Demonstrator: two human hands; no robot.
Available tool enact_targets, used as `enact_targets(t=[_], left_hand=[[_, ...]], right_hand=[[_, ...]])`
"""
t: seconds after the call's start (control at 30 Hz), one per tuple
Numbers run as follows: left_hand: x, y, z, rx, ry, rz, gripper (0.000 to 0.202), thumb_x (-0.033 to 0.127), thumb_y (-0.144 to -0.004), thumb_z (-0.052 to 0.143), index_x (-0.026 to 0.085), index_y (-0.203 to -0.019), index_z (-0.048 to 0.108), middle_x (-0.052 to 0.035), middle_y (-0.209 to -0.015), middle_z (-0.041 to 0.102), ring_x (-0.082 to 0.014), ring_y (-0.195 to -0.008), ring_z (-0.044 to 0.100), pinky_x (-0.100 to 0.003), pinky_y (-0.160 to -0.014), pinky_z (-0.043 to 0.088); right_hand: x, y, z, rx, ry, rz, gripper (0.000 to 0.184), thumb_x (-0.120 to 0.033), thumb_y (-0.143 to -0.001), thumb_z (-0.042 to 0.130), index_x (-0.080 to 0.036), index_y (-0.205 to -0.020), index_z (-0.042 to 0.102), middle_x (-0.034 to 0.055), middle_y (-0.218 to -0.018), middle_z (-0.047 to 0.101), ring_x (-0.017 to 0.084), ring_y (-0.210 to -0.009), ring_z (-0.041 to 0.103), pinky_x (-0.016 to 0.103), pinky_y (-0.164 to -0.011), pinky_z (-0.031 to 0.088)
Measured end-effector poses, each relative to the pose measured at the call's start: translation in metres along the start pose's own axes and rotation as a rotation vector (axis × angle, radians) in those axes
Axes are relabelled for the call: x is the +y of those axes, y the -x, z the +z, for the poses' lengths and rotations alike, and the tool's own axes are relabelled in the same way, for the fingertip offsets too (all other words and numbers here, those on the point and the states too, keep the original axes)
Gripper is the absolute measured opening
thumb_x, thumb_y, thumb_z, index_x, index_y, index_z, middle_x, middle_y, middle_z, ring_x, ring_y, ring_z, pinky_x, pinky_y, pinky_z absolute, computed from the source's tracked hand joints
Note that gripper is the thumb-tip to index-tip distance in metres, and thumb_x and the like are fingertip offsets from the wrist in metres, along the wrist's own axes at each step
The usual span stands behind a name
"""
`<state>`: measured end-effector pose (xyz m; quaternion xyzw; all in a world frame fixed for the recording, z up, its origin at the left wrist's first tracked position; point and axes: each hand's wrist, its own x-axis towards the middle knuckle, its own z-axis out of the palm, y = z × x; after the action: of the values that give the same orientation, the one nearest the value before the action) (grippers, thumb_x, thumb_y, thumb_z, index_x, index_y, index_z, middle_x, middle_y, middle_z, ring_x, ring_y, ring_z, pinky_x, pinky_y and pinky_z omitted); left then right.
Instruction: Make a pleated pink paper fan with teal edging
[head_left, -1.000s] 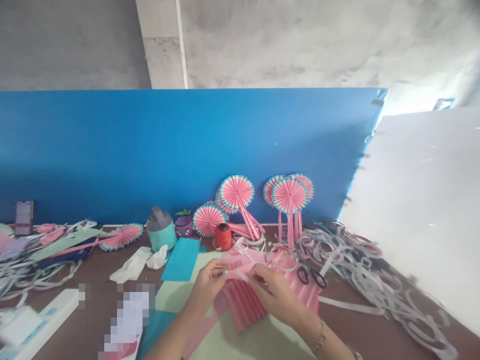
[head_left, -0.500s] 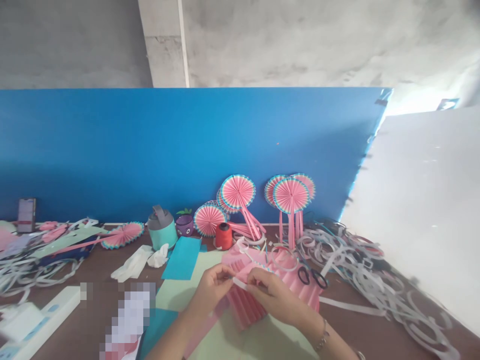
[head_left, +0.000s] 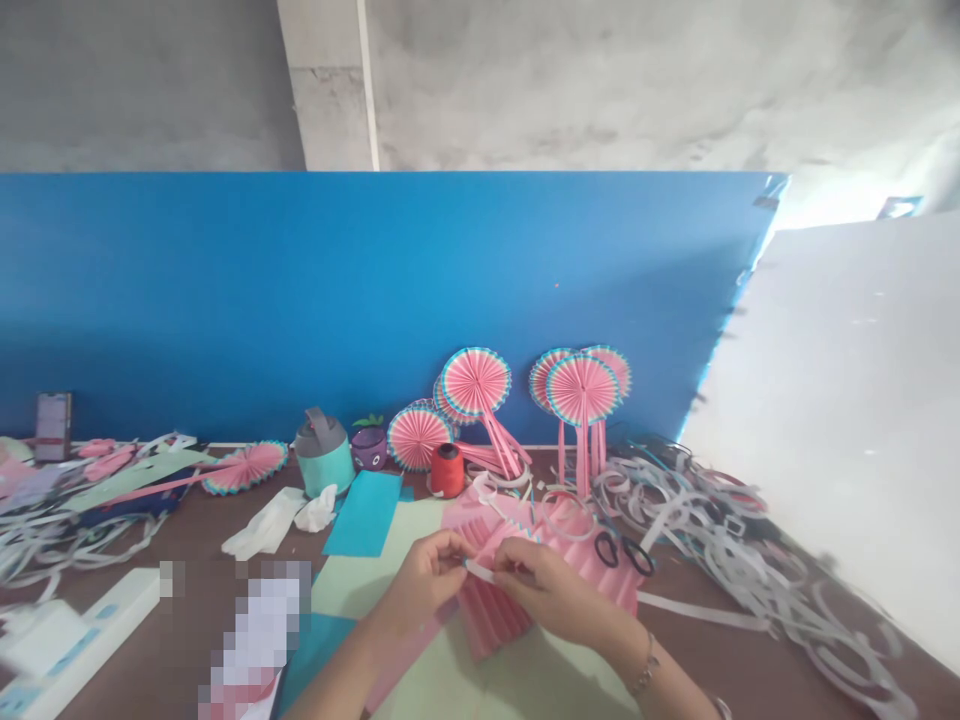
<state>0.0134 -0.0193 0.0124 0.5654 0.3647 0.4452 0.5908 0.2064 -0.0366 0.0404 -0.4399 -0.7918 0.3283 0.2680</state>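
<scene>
One narrow white strip [head_left: 480,571] spans the gap between the left hand [head_left: 424,582] and the right hand [head_left: 553,592], each pinching it, above the pleated pink paper [head_left: 491,622]. Compared with a second ago, their fingertips are closer together; the black-handled scissors [head_left: 617,553] lie unmoved near the right hand.
</scene>
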Motion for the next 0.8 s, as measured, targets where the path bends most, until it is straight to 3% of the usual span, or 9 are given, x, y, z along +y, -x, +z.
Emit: enact_targets(t=[0.23,0.8], left_hand=[[-0.0033,-0.0001,-0.0001,-0.013,0.008,0.000,0.020,0.010,-0.058,0.060,0.014,-0.078,0.063,-0.0020,-0.076,0.067,-0.0138,-0.069,0.059,-0.023,-0.065,0.041],[-0.0030,0.0024,-0.0019,-0.038,-0.026,-0.001,0.019,0.011,-0.061,0.062,0.015,-0.080,0.064,-0.0025,-0.079,0.066,-0.0134,-0.071,0.059,-0.022,-0.066,0.040]], right_hand=[[0.0037,-0.0008,0.0019,0.004,-0.002,-0.005,0.012,-0.019,-0.082,0.046,-0.018,-0.072,0.053,-0.0011,-0.073,0.055,0.014,-0.071,0.048,0.023,-0.063,0.034],[0.0059,-0.0020,0.0031,0.011,0.052,0.037,0.013,-0.020,-0.082,0.046,-0.018,-0.070,0.051,-0.0024,-0.067,0.052,0.012,-0.064,0.044,0.022,-0.057,0.030]])
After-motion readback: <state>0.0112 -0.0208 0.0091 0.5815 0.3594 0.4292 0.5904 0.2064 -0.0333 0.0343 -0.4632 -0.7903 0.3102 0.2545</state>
